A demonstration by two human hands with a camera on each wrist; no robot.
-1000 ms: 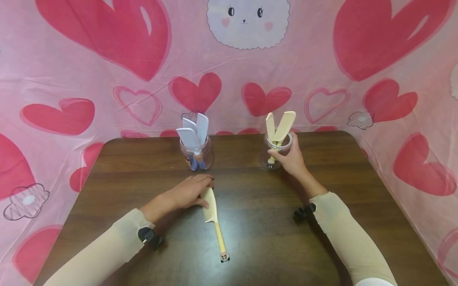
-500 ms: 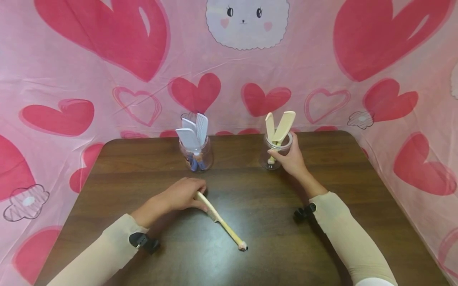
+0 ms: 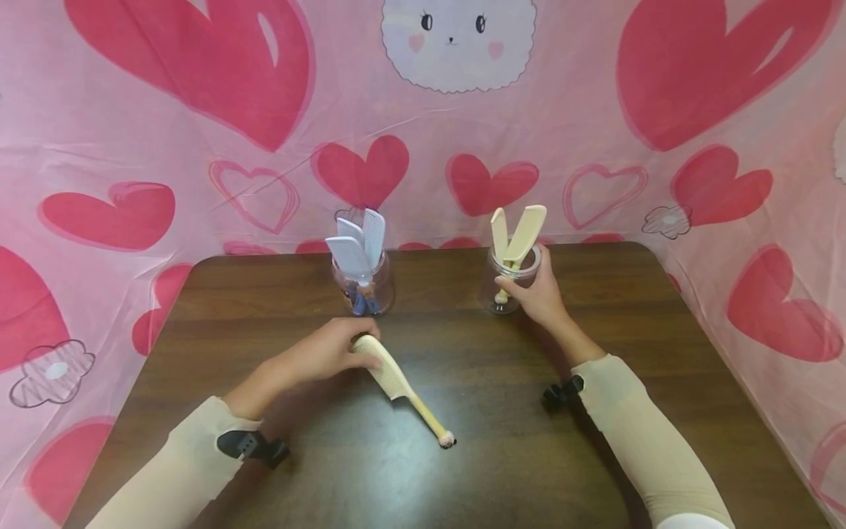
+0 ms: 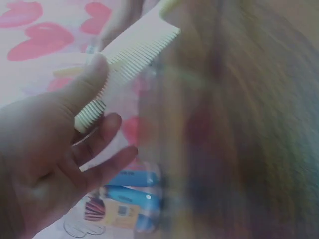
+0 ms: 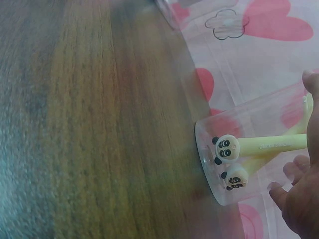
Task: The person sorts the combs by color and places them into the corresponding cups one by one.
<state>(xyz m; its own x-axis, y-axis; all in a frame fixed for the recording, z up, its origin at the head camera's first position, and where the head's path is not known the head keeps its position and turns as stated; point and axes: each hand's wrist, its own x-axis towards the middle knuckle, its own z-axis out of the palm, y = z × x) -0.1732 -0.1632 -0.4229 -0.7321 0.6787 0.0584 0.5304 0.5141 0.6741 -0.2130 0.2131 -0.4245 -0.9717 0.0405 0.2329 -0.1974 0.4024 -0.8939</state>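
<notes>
left hand (image 3: 327,355) pinches cream comb (image 3: 391,378) by its toothed head, mid-counter, handle tip down | right hand (image 3: 538,294) clamped round clear jar (image 3: 505,283) near back edge | comb looks light, stiff, slick; head gives surest hold

The left-wrist view smears the dark wooden table (image 4: 239,124) into blur; the cream plastic comb (image 4: 130,52) runs off its top edge, and the right hand (image 5: 304,199) is cut by the right-wrist view's edge
</notes>
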